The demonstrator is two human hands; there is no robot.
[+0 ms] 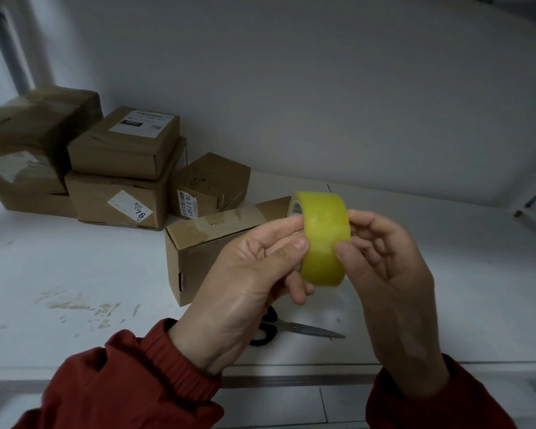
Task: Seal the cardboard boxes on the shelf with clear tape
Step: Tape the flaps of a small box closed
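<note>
We hold the tape roll (324, 239) above the shelf (75, 274), in front of the nearest cardboard box (198, 243). The roll and our left hand (248, 274) hide that box's right end and much of its front. Glossy strips run along its top; we cannot tell whether the flap is fully sealed. The roll's loose end cannot be made out, and the print on its core is too small to read.

Left hand: thumb and fingers curled, pinching the roll's left rim. Right hand (390, 274): thumb pressed on the roll's outer face, fingers curled round the right rim.

The scissors (291, 329) lie on the shelf below the hands, handles partly covered by the left wrist, blades pointing right. A stack of boxes (118, 196) stands at back left, well apart from the hands; its leftmost boxes are blurred and cut off by the frame. The shelf shows scuffed residue at front left.
</note>
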